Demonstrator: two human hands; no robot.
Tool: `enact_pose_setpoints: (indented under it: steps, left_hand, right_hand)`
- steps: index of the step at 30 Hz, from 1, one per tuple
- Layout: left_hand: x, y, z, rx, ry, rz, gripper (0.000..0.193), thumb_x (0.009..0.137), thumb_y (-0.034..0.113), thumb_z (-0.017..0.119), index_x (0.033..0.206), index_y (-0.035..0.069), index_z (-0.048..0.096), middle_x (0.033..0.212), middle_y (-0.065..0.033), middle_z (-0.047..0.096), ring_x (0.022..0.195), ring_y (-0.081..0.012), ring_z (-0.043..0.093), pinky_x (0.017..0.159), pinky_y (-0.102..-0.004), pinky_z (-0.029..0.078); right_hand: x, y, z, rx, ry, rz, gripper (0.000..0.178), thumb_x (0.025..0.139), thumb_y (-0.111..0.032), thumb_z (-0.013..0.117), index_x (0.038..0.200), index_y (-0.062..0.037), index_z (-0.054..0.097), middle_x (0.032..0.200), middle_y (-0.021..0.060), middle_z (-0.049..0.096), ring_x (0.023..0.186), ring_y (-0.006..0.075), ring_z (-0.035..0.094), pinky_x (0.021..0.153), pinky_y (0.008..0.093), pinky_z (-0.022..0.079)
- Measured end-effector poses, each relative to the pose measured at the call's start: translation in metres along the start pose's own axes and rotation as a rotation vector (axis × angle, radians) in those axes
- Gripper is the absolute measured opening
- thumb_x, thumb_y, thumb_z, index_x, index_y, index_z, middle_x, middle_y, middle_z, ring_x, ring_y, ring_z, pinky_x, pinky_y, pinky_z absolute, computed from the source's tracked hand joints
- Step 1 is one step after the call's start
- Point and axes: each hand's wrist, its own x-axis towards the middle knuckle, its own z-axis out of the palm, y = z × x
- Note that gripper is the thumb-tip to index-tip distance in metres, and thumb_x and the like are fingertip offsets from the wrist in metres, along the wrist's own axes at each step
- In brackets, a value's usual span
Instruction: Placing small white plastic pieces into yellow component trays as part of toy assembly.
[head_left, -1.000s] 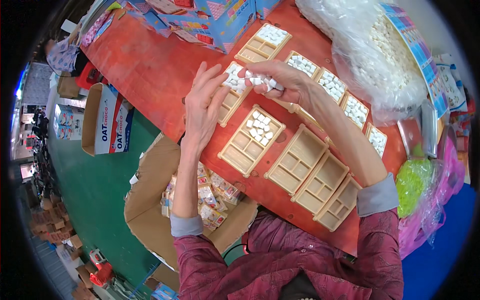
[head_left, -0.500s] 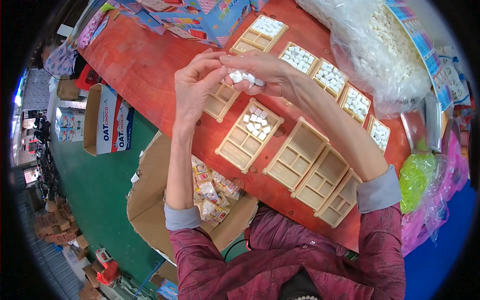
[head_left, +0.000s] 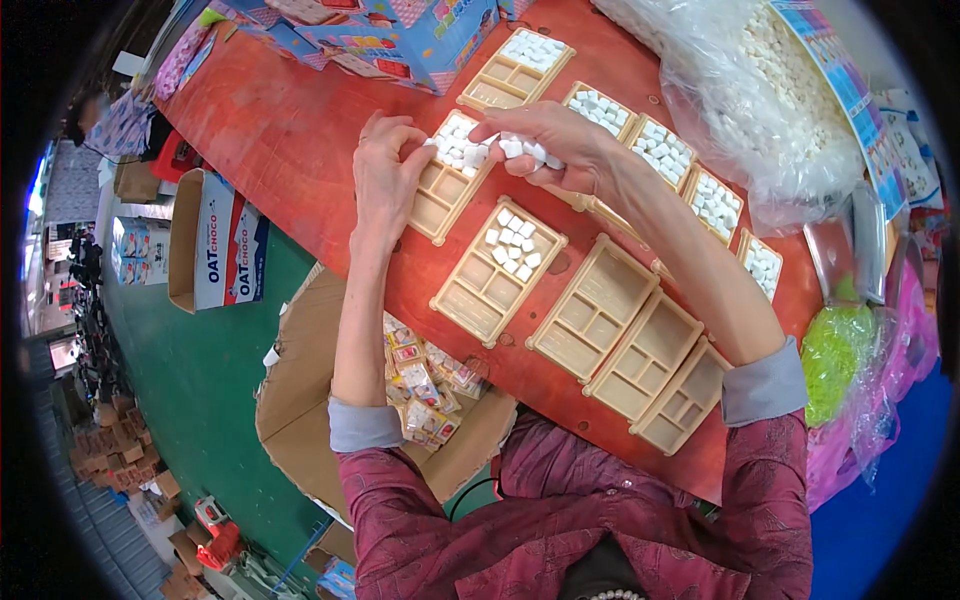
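My right hand [head_left: 565, 150] is closed around several small white marshmallows [head_left: 524, 151], which show between its fingers. To its left, my left hand [head_left: 388, 165] has thumb and forefinger pinched, with a bit of white at their tips that looks like one marshmallow. Both hands are at a beige compartment tray [head_left: 432, 212] whose far compartment is full of marshmallows [head_left: 460, 150]. Nearer to me lies a second tray [head_left: 473, 305] with its large compartment partly filled with loose marshmallows [head_left: 515, 240].
Three unfilled trays [head_left: 590, 310] overlap at the near right. Several filled trays [head_left: 663, 155] line the far side. A large clear bag of white pieces [head_left: 780, 130] stands far right, blue cartons [head_left: 420, 40] at the back. An open cardboard box [head_left: 300, 400] with small packets sits below the table edge.
My hands have drawn apart, the right one moving right with its marshmallows. The filled compartment of the tray between them now shows.
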Motion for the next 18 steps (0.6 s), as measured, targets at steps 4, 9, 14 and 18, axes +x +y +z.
enact_pose_setpoints:
  steps: [4, 9, 14, 18]
  left_hand:
    - [0.000, 0.006, 0.004, 0.006, -0.004, -0.043, 0.015, 0.070, 0.007, 0.068, 0.082, -0.001, 0.066, 0.100, -0.0169, 0.064, 0.110, -0.0390, 0.052, 0.098, -0.0431, 0.039]
    - [-0.003, -0.001, 0.004, 0.004, 0.014, -0.001, 0.013, 0.075, 0.007, 0.066, 0.084, -0.002, 0.066, 0.102, -0.0159, 0.065, 0.106, -0.0295, 0.056, 0.092, -0.0361, 0.042]
    - [-0.005, 0.004, 0.005, -0.024, 0.015, -0.047, 0.012, 0.076, 0.006, 0.065, 0.083, -0.003, 0.065, 0.097, -0.0165, 0.065, 0.100, -0.0311, 0.058, 0.091, -0.0374, 0.043]
    - [-0.006, 0.010, 0.009, -0.104, 0.070, -0.212, 0.012, 0.074, 0.007, 0.065, 0.082, -0.003, 0.065, 0.090, -0.0172, 0.064, 0.093, -0.0324, 0.059, 0.085, -0.0378, 0.045]
  right_hand:
    - [0.000, 0.001, -0.006, 0.027, 0.014, -0.002, 0.023, 0.089, -0.022, 0.060, 0.098, -0.0005, 0.061, 0.070, 0.0025, 0.059, 0.047, 0.0021, 0.046, 0.033, 0.0118, 0.027]
    - [-0.004, 0.000, -0.005, 0.028, 0.052, 0.006, 0.023, 0.088, -0.022, 0.060, 0.097, -0.0006, 0.061, 0.070, 0.0024, 0.058, 0.047, 0.0017, 0.046, 0.033, 0.0108, 0.027]
    - [-0.003, 0.003, -0.010, 0.013, 0.058, 0.002, 0.023, 0.089, -0.022, 0.060, 0.097, -0.0008, 0.060, 0.070, 0.0022, 0.058, 0.047, 0.0015, 0.045, 0.032, 0.0112, 0.026]
    - [-0.002, 0.005, -0.014, 0.014, 0.051, -0.005, 0.024, 0.089, -0.023, 0.060, 0.097, -0.0007, 0.059, 0.071, 0.0023, 0.057, 0.046, 0.0019, 0.044, 0.030, 0.0121, 0.023]
